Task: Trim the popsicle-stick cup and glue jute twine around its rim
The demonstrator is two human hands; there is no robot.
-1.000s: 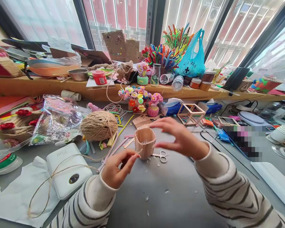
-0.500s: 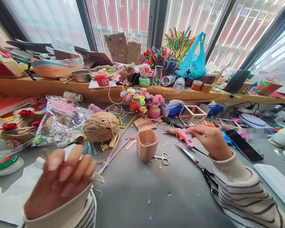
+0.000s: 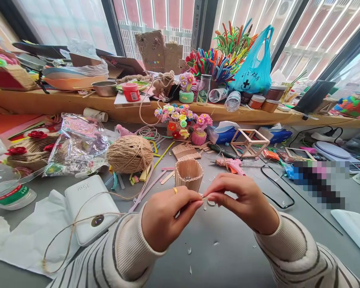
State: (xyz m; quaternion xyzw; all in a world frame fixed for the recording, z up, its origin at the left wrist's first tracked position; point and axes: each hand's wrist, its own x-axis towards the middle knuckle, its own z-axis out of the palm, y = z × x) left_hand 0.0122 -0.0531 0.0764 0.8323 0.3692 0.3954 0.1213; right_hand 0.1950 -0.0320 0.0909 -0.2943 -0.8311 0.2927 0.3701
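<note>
Pale wooden slats, set upright side by side, form a small open cup [image 3: 189, 181] that stands on the grey tabletop [image 3: 228, 258], just beyond the left hand [image 3: 168, 216]. That hand, with a gold ring [image 3: 175, 190] on one finger, has its thumb and forefinger pinched together; the right hand [image 3: 243, 200] is almost fingertip to fingertip with it, its pinch equally narrow. Between the hands shows a tiny pale bit [image 3: 204, 196], too small to identify. Brown twine [image 3: 73, 226] runs from a large ball [image 3: 130, 155] left of the cup, crosses a white device [image 3: 93, 208] and loops past its near side, one strand reaching back to the left sleeve [image 3: 129, 244]. Flat joined sticks [image 3: 186, 152] lie just behind the cup, and a pink glue gun [image 3: 236, 166] rests to its right. White scraps [image 3: 189, 251] are scattered nearer the person. Farther back, a pink pot [image 3: 199, 138] of flowers [image 3: 203, 121] stands near a cube-shaped wooden frame [image 3: 249, 143], and behind them a wooden shelf [image 3: 132, 114] carries a bright blue plastic bag [image 3: 252, 64].
</note>
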